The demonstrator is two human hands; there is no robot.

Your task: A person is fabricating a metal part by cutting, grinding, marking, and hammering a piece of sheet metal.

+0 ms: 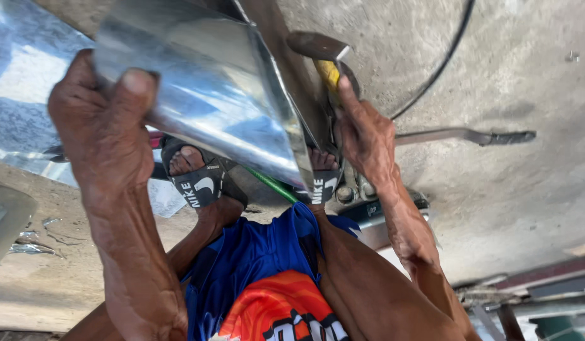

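One big shiny metal sheet fills the top left of the view. It is bent into a fold. The folded edge is its long line, and it runs from about 11 o'clock near the top middle down to about 5 o'clock, ending just above the feet. The wide flat part spreads out toward 9 o'clock.

The left hand is at 9 o'clock from the middle. It is closed tight on the near edge of the metal sheet, with the thumb pressed on the shiny face and the fingers wrapped behind.

The right hand is at about 2 o'clock from the middle, just beside the fold. It is closed around the yellow handle of one hammer. The hammer points up toward 12 o'clock and tilts a bit to the left. Its dark head sits at the top, touching or very near the folded edge; I cannot tell which.

Two feet are under the sheet, each in a black sandal. One black sandal is at 7 o'clock from the fold, the other partly hidden at 5 o'clock. One thin green rod lies between them.

One long metal tool lies on the grey concrete floor at 3 o'clock, well apart from the hands. One black cable curves at 1 o'clock. Blue and orange shorts are at 6 o'clock.
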